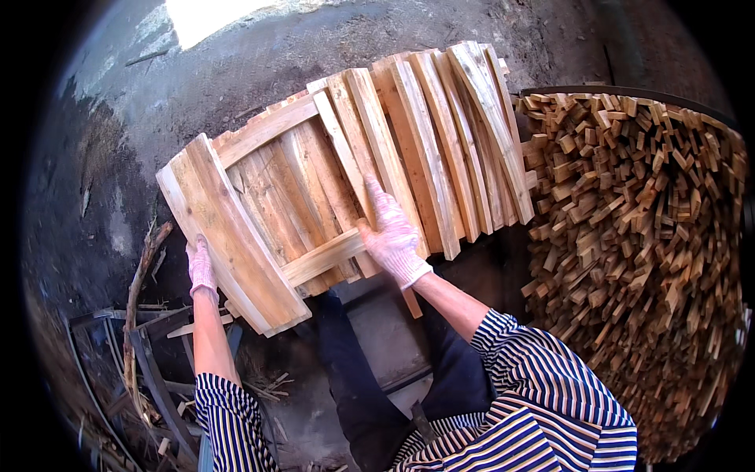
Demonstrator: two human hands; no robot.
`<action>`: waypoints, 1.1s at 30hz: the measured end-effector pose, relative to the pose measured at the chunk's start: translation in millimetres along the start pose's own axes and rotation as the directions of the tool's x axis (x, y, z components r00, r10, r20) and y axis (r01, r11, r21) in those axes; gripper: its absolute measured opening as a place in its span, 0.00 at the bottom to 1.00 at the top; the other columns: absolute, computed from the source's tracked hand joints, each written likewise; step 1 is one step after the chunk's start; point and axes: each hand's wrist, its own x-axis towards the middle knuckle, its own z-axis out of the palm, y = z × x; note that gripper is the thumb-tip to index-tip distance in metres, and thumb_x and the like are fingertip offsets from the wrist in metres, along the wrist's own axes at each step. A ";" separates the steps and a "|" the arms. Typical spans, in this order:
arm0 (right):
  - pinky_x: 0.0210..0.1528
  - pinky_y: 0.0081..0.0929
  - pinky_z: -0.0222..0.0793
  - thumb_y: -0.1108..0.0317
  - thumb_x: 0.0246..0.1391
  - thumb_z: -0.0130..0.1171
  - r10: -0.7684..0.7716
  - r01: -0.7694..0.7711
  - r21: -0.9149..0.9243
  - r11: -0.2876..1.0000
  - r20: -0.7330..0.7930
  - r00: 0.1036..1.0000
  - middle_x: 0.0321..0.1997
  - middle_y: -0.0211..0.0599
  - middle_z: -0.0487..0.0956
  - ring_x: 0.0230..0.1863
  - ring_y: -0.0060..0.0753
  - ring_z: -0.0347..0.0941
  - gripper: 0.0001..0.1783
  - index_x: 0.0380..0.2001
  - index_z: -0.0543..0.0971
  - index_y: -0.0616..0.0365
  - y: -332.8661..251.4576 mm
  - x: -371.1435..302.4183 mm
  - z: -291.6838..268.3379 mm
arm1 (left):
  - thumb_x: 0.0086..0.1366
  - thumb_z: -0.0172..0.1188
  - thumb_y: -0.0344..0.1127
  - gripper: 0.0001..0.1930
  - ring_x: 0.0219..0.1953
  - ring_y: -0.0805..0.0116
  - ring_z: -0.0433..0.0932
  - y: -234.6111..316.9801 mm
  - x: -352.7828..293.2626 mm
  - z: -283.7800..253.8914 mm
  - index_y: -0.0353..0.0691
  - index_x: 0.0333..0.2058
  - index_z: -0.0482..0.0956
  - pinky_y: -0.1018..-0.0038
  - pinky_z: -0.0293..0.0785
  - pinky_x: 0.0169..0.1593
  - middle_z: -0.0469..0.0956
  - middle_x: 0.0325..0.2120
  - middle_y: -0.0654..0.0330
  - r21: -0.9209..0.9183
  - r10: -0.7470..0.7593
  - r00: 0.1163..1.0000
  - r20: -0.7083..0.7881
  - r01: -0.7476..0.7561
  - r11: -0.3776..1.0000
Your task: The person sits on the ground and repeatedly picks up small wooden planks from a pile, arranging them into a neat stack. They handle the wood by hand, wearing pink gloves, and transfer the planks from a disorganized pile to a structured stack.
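My left hand (201, 266), in a pale pink knitted glove, grips the outer left edge of a wide, pale wooden board (228, 236); its thumb lies on top, and the other fingers are mostly hidden. That board lies across the ends of two crosspieces, a far one (271, 130) and a near one (324, 258), over a layer of planks (287, 177). My right hand (391, 234), gloved the same way, is closed on a narrow wooden slat (340, 149) near the middle of the stack. Its fingers point away from me along the wood.
Several long slats (429, 141) lie side by side on the right of the stack. Beyond them stands a large, dense bundle of small wooden sticks (621, 228) with a dark band (629, 92) at its far rim. A metal frame (161, 377) and a branch (141, 291) are at lower left.
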 end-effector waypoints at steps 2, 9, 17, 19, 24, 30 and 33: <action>0.58 0.53 0.73 0.63 0.57 0.64 0.155 -0.149 -0.211 0.966 0.011 0.988 0.64 0.49 0.71 0.59 0.53 0.73 0.51 0.77 0.49 0.30 -10.6 7.9 -34.8 | 0.75 0.51 0.58 0.35 0.55 0.54 0.77 -12.0 4.5 -7.5 0.44 0.70 0.57 0.58 0.76 0.56 0.74 0.59 0.50 -0.041 0.008 1.000 -0.011 -0.009 0.999; 0.65 0.50 0.65 0.56 0.55 0.69 0.091 -0.118 -0.171 0.978 -0.157 0.983 0.63 0.59 0.71 0.64 0.59 0.68 0.48 0.76 0.57 0.38 57.1 86.6 7.3 | 0.74 0.52 0.60 0.37 0.51 0.55 0.80 -21.8 19.7 -20.0 0.46 0.71 0.55 0.57 0.80 0.52 0.76 0.57 0.50 0.023 0.057 0.996 -0.069 -0.055 0.998; 0.59 0.48 0.71 0.60 0.47 0.75 -0.007 -0.015 -0.068 0.998 -0.308 0.952 0.56 0.54 0.74 0.58 0.53 0.70 0.45 0.69 0.69 0.30 8.6 58.4 32.1 | 0.74 0.51 0.61 0.34 0.52 0.56 0.78 -4.6 -4.2 -7.5 0.46 0.69 0.61 0.58 0.77 0.53 0.76 0.56 0.51 0.058 0.031 0.998 -0.050 -0.028 0.998; 0.56 0.46 0.72 0.56 0.48 0.74 -0.081 0.016 -0.193 0.981 -0.330 0.940 0.52 0.56 0.74 0.54 0.55 0.72 0.43 0.69 0.69 0.31 -22.0 48.3 60.6 | 0.75 0.50 0.59 0.34 0.54 0.56 0.76 5.8 -5.6 -1.3 0.43 0.69 0.61 0.61 0.73 0.57 0.75 0.58 0.51 0.052 0.017 1.000 -0.026 -0.015 0.999; 0.59 0.48 0.71 0.48 0.59 0.63 -0.154 0.123 -0.167 0.978 -0.183 0.971 0.58 0.65 0.72 0.58 0.62 0.71 0.37 0.71 0.66 0.34 -100.2 50.4 163.0 | 0.75 0.49 0.61 0.36 0.56 0.55 0.76 20.7 -6.8 4.0 0.48 0.72 0.57 0.60 0.73 0.58 0.74 0.59 0.50 0.249 0.099 0.995 -0.018 -0.092 0.964; 0.65 0.50 0.66 0.45 0.63 0.55 -0.222 0.217 -0.065 0.974 -0.063 0.973 0.65 0.57 0.71 0.67 0.57 0.66 0.42 0.75 0.58 0.47 -90.1 55.8 151.5 | 0.75 0.48 0.60 0.36 0.57 0.54 0.75 3.1 -3.1 -6.8 0.44 0.72 0.54 0.61 0.71 0.60 0.74 0.60 0.49 0.112 0.075 0.996 0.039 -0.079 0.991; 0.77 0.52 0.50 0.42 0.66 0.51 0.078 -0.202 -0.495 0.845 -0.261 0.962 0.81 0.49 0.48 0.80 0.51 0.45 0.45 0.78 0.43 0.33 -40.6 84.8 81.7 | 0.76 0.50 0.57 0.32 0.52 0.56 0.77 -11.5 1.3 -9.7 0.43 0.69 0.60 0.63 0.71 0.57 0.78 0.53 0.50 0.120 0.100 0.994 -0.040 -0.094 0.988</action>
